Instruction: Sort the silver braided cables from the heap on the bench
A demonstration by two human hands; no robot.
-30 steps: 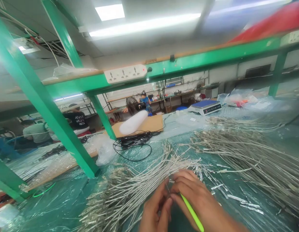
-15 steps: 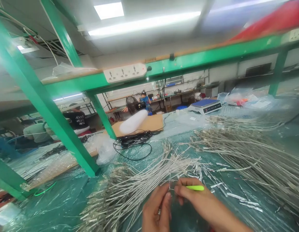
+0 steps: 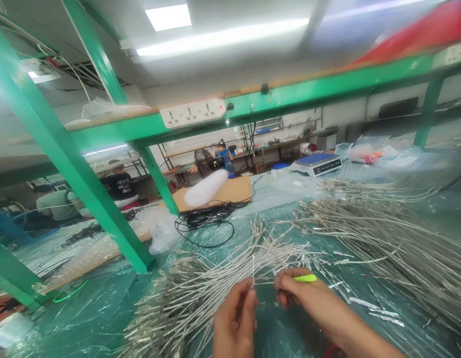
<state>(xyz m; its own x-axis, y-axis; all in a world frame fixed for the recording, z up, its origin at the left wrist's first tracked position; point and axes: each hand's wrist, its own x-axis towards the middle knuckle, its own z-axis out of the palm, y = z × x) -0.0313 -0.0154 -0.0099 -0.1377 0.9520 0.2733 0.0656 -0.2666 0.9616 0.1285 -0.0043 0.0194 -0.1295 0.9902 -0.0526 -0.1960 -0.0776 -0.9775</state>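
My left hand (image 3: 235, 315) is closed, with thumb and forefinger pinching a thin silvery cable (image 3: 253, 269) whose end points up. My right hand (image 3: 299, 288) is closed around a slim tool with a bright yellow-green handle (image 3: 306, 278); the fingers hide its working end, so I cannot tell its kind. A small gap lies between the two hands. Behind and left of them spreads a pile of silvery-white cables (image 3: 215, 283). Scattered foil strips (image 3: 375, 308) lie right of my right hand.
A larger cable bundle (image 3: 383, 233) covers the right side. Farther back are a scale (image 3: 318, 164), black coiled cable (image 3: 208, 214) and cardboard (image 3: 237, 189). A green frame post (image 3: 92, 194) rises on the left; a power strip (image 3: 193, 113) sits on the crossbar. Other people sit in the background.
My hands have drawn apart. The left shifted slightly left with the cable, and the right moved a little to the right and up, still holding the yellow-green tool.
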